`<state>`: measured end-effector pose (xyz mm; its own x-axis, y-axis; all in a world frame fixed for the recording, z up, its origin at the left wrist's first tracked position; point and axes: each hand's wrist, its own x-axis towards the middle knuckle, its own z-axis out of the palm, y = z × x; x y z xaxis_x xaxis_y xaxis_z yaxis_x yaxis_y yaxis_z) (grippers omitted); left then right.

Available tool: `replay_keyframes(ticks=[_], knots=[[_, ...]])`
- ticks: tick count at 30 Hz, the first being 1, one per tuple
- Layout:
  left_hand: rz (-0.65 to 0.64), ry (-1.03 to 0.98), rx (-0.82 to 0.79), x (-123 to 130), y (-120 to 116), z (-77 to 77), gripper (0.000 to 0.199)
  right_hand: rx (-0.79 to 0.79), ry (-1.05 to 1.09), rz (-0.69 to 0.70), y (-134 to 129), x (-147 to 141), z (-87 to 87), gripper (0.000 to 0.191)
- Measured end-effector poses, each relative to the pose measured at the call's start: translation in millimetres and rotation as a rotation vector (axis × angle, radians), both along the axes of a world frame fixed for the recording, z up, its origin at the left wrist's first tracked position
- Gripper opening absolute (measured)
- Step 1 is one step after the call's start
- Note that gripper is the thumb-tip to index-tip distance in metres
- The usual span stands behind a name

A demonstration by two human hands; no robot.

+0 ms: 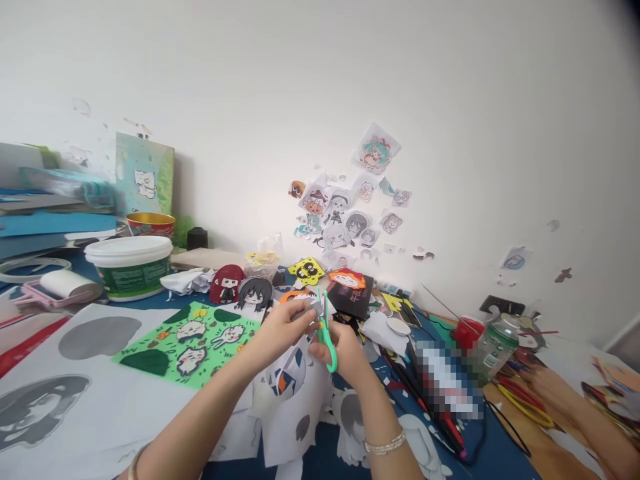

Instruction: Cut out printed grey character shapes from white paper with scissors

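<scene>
Near the middle of the view, my left hand (291, 328) pinches a small grey paper piece (316, 307). My right hand (345, 348) is closed on the handles of green scissors (327, 340), whose parted blades point up beside that paper. Below my hands lie white sheets with cut-outs and drawings (290, 377). A green sheet with drawn animals (215, 337) is left of my hands. Cut-out figures with red hair (227, 285) and black hair (255, 294) stand behind them.
A white-lidded tub (129, 267) stands at the back left. Large printed paper (50, 373) covers the left front. Pens (425, 400), a glass jar (497, 343) and a red cup (467, 332) are at right. Another person's hand (547, 387) rests at the far right.
</scene>
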<state>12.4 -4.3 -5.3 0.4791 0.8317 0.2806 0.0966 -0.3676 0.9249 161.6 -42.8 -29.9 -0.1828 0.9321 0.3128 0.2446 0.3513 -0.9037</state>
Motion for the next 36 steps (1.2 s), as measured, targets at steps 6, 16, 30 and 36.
replay_keyframes(ticks=[6,16,30,36], knots=[[-0.017,0.007,0.018,-2,1,1.3,0.028,0.005,0.01,0.025,1,1,-0.6,0.047],[-0.015,-0.007,0.035,-1,-2,2.5,0.027,0.064,0.023,0.018,6,3,-11.5,0.049],[0.098,0.005,0.12,1,-5,1.9,0.03,0.094,-0.033,-0.052,3,0,-5.1,0.041],[0.093,0.019,0.157,1,-9,5.8,0.028,0.096,0.031,-0.016,5,0,-8.3,0.047]])
